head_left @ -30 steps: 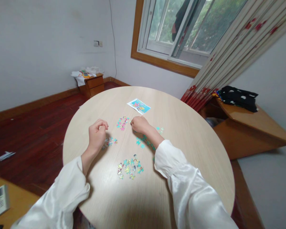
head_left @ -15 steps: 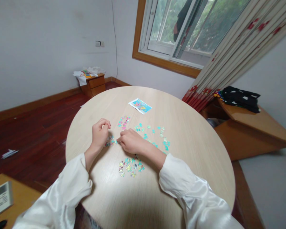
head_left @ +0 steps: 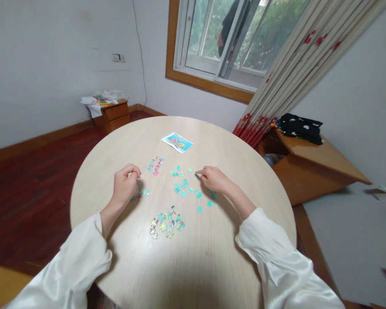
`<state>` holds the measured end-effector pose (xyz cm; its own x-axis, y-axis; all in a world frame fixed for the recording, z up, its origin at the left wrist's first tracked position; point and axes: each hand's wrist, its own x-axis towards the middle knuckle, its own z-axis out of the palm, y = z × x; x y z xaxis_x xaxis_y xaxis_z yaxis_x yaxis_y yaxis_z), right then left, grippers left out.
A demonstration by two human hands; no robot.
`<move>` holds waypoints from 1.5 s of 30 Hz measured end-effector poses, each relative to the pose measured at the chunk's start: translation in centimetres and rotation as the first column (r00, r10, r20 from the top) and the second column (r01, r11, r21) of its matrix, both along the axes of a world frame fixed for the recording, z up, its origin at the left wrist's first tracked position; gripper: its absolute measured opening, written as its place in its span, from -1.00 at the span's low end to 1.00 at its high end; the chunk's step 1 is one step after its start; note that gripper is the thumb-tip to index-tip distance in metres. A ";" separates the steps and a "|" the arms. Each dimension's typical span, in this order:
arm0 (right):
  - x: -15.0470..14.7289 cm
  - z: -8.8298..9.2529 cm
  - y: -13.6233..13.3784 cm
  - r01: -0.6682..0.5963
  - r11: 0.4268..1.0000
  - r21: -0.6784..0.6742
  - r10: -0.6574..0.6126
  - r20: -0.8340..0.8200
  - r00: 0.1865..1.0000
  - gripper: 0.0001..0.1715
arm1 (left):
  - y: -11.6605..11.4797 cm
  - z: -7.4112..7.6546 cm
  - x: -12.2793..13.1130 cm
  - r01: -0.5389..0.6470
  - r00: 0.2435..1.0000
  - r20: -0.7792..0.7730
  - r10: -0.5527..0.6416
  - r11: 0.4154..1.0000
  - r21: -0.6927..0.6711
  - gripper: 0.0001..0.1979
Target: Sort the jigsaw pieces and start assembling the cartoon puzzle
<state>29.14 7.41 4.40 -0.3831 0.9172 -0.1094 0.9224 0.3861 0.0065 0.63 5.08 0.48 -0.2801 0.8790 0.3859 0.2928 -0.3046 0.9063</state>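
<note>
My right hand point(head_left: 213, 179) is over the right half of the puzzle pieces, fingertips together at a small teal jigsaw piece point(head_left: 196, 175). Curled into a loose fist, my left hand point(head_left: 126, 184) rests at the left of the table; whatever its fingers may hold is hidden. Beside and partly behind it lies a small group of mixed pieces point(head_left: 146, 192). Pink and teal pieces point(head_left: 155, 165) form a cluster farther back. Teal pieces point(head_left: 182, 187) are scattered in the middle, and yellowish mixed pieces point(head_left: 163, 226) lie nearer to me.
A picture card point(head_left: 177, 142) of the puzzle design lies toward the back of the round table point(head_left: 238, 249). Beyond the table are a small drawer cabinet point(head_left: 116, 116) on the left and a tilted wooden cabinet point(head_left: 321, 171) with dark cloth point(head_left: 300, 128) on the right.
My right hand has moved right and away from the group by my left hand, over to the teal pieces. My left hand stays curled in place. The view has turned slightly right.
</note>
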 end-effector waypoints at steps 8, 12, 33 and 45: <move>-1.7 -0.6 2.3 0.035 0.998 -0.053 -0.032 0.040 0.999 -0.59 | -0.2 0.1 0.0 -0.052 0.997 -0.052 0.050 0.997 -0.048 -0.87; -1.3 -0.4 3.2 0.058 0.996 -0.065 -0.055 0.042 0.998 -0.62 | -0.1 -0.1 -0.1 -0.046 0.997 -0.058 0.043 0.998 -0.039 -0.87; -4.0 -0.6 4.8 0.033 0.998 -0.055 -0.027 0.102 0.994 -0.58 | 0.1 -0.3 -0.1 -0.015 1.000 -0.022 0.015 1.000 -0.008 -0.86; -11.0 0.2 4.4 -0.121 0.991 -0.057 0.127 0.113 0.985 -0.62 | -0.1 0.3 0.0 -0.055 0.998 0.001 0.055 0.998 -0.027 -0.83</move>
<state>18.13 11.78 4.60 -0.4755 0.8556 -0.2043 0.8615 0.4999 0.0885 0.60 5.03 0.77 -0.3291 0.8723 0.3615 0.3064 -0.2635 0.9147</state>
